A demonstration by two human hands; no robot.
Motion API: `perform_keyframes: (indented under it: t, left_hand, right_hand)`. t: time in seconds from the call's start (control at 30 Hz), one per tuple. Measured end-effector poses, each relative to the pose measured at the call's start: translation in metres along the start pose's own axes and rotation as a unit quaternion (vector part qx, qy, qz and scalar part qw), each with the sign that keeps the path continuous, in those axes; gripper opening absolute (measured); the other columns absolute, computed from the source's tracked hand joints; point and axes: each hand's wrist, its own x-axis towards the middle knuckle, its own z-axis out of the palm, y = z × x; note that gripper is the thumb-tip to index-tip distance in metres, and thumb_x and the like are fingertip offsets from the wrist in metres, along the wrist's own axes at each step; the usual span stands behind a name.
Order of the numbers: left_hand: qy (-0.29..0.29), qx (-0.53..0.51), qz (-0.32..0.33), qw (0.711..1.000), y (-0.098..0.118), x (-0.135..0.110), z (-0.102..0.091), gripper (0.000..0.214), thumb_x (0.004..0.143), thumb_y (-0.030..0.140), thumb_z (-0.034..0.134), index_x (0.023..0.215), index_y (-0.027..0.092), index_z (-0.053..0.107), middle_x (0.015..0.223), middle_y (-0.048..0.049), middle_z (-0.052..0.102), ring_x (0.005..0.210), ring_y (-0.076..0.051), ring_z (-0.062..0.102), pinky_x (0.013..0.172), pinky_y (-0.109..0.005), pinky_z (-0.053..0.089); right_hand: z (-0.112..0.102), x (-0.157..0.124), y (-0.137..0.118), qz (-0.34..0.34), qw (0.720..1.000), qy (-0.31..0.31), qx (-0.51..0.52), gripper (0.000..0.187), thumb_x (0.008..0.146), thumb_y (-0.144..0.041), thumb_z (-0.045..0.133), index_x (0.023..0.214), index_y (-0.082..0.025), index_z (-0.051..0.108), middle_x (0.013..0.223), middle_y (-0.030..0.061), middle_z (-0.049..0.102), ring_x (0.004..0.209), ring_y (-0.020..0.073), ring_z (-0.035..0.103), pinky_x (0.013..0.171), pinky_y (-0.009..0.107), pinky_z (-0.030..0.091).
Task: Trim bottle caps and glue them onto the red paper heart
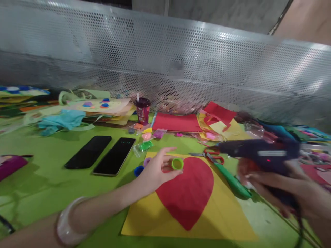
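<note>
My left hand point(157, 167) pinches a lime-green bottle cap point(177, 164), its hollow side turned toward me, just above a red paper heart point(188, 193). The heart lies on a yellow sheet point(144, 220). In my right hand point(274, 186), blurred by motion, is a dark glue gun point(254, 151) with a small red light, its nozzle pointing left. A blue cap point(139, 171) and a light purple cap point(147, 161) sit beside my left wrist. Red-handled scissors point(207, 155) and a green tapered object point(234, 182) lie between the heart and the glue gun.
Two black phones point(88, 152) lie on the green table point(51, 193) at left. A lidded purple cup point(143, 111), red paper point(178, 122) and small clay packets point(146, 146) stand or lie farther back. Behind rises a perforated metal panel point(155, 55). A cord hangs from the glue gun.
</note>
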Motion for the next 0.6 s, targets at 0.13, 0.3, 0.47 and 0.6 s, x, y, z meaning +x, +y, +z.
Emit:
perform_keyframes:
  t: [0.13, 0.3, 0.47, 0.6]
  left_hand:
    - [-0.002, -0.084, -0.006, 0.996, -0.005, 0.005, -0.003, 0.034, 0.07, 0.028, 0.078, 0.088, 0.02, 0.05, 0.092, -0.0029, 0.071, 0.083, -0.016, 0.067, 0.077, -0.03, 0.053]
    - [-0.028, -0.226, -0.027, 0.973, -0.013, 0.013, -0.005, 0.032, 0.073, 0.032, 0.076, 0.098, 0.018, 0.062, 0.082, 0.0005, 0.068, 0.074, -0.014, 0.068, 0.087, -0.035, 0.052]
    - [-0.055, -0.362, -0.096, 0.926, -0.007, 0.011, -0.002, 0.039, 0.073, 0.037, 0.077, 0.106, 0.018, 0.067, 0.075, -0.0024, 0.07, 0.071, -0.015, 0.068, 0.084, -0.035, 0.055]
    - [-0.068, -0.363, -0.122, 0.921, -0.004, 0.008, -0.001, 0.029, 0.076, 0.039, 0.074, 0.092, 0.015, 0.069, 0.079, -0.0059, 0.072, 0.066, -0.014, 0.067, 0.077, -0.033, 0.056]
  right_hand:
    - [0.031, 0.026, -0.009, 0.037, 0.986, -0.131, 0.101, 0.032, 0.083, -0.048, 0.057, 0.078, -0.017, 0.062, 0.035, -0.0057, 0.044, 0.029, 0.0025, 0.031, 0.037, 0.016, 0.023]
    - [0.054, 0.031, 0.012, 0.035, 0.988, -0.092, 0.121, 0.039, 0.083, -0.053, 0.057, 0.089, -0.015, 0.061, 0.037, -0.0056, 0.045, 0.032, 0.0076, 0.038, 0.042, 0.02, 0.031]
    - [0.062, 0.017, 0.018, 0.057, 0.991, -0.075, 0.096, 0.05, 0.081, -0.064, 0.057, 0.094, -0.016, 0.062, 0.037, -0.0052, 0.043, 0.035, 0.0102, 0.04, 0.042, 0.022, 0.032]
    - [0.07, 0.005, 0.017, 0.078, 0.995, -0.026, 0.064, 0.054, 0.072, -0.075, 0.058, 0.079, -0.021, 0.064, 0.036, -0.0046, 0.042, 0.037, 0.0119, 0.043, 0.043, 0.023, 0.038]
